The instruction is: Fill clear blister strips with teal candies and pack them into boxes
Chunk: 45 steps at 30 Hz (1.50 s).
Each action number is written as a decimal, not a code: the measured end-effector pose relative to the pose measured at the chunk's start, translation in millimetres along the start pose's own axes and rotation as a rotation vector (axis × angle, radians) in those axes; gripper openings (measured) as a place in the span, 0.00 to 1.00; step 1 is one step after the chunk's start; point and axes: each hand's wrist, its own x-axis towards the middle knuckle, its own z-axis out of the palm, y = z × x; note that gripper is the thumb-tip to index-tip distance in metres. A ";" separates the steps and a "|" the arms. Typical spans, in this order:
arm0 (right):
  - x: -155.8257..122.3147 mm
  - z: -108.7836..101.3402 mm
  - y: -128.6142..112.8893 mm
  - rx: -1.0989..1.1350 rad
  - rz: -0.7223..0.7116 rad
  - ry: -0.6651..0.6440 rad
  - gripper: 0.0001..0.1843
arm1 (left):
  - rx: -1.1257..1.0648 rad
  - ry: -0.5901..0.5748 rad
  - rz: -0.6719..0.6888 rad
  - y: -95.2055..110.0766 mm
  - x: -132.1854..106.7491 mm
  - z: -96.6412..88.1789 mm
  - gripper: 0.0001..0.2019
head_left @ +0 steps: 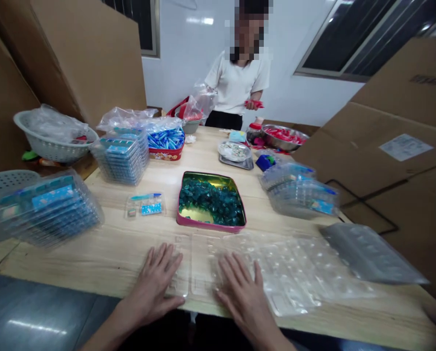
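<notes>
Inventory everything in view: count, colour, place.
clear blister tray: one, transparent, near table edge
loose blister trays: several, transparent, right of it
tin: one, pink, holding teal pieces, table centre
packed blister: one, clear and blue, left of tin
packed stacks: three, clear and blue, two left, one right
baskets: two, white, left edge
steel bowl: one, holding red pieces, far right
cardboard boxes: several, brown, both sides
person: one, white shirt, far end
left hand: open, flat on tray
right hand: open, flat on tray

Lighting is even and fairly bright, apparently from overhead, with soft shadows. Glare shows on the white wall (pixel 199 20) behind the tin (pixel 212 225) and on the clear blister trays (pixel 294 273) in front of it. Far from the tin, the frame edges bend and smear.
</notes>
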 end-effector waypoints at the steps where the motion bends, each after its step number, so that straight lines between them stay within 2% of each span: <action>1: 3.4 5.8 -7.2 0.014 -0.033 -0.020 0.32 | 0.010 0.003 -0.011 -1.8 -0.5 3.1 0.43; 5: 5.7 20.5 -20.3 0.061 -0.116 -0.007 0.32 | 0.022 0.042 0.006 -10.2 -1.9 9.4 0.44; 8: 11.5 15.1 -14.1 0.097 -0.130 0.052 0.33 | 0.031 0.051 0.045 -18.0 -2.8 13.5 0.48; 10: 28.3 5.1 -5.3 0.150 -0.085 0.086 0.29 | 0.055 0.060 0.065 -22.2 -1.6 20.0 0.50; 12: 59.4 -4.6 4.8 0.253 -0.015 0.111 0.21 | 0.089 0.095 0.078 -25.8 1.4 30.8 0.51; 14: 102.8 -8.9 13.6 0.404 0.039 0.105 0.14 | 0.122 0.158 0.078 -29.8 6.0 44.9 0.50; 17: 176.0 -0.7 20.8 0.566 0.037 0.025 0.12 | 0.146 0.241 0.125 -37.8 13.4 65.1 0.47; 20: 232.4 18.6 19.7 0.438 0.048 -0.158 0.14 | 0.130 0.247 0.181 -42.4 16.4 70.5 0.48; 23: 256.6 36.3 15.4 0.209 0.011 -0.280 0.14 | 0.055 0.216 0.150 -36.2 13.1 53.7 0.48; 26: 256.6 46.2 16.2 0.149 0.001 -0.309 0.13 | -0.062 0.273 0.072 -25.1 11.7 23.3 0.36; 29: 248.7 48.8 24.4 0.203 0.015 -0.254 0.10 | -0.204 0.500 -0.048 -21.2 20.6 -6.0 0.19; 31: 242.6 46.5 30.2 0.331 0.058 -0.194 0.07 | -0.348 0.610 -0.120 -23.0 32.1 -21.3 0.12; 33: 234.9 40.4 32.0 0.565 0.139 -0.168 0.04 | -0.519 0.646 -0.183 -25.0 46.0 -33.5 0.09; 36: 217.8 25.5 23.7 1.040 0.247 -0.201 0.06 | -0.814 0.648 -0.240 -22.2 66.3 -46.5 0.09; 39: 196.9 12.0 7.7 1.407 0.285 -0.263 0.12 | -1.181 0.588 -0.215 -12.8 80.3 -53.5 0.13; 42: 180.1 8.5 -6.2 1.565 0.358 -0.281 0.14 | -1.462 0.488 -0.215 -5.1 85.5 -54.7 0.11; 45: 173.1 13.4 -15.7 1.674 0.450 -0.263 0.14 | -1.616 0.443 -0.242 -4.7 84.8 -54.3 0.09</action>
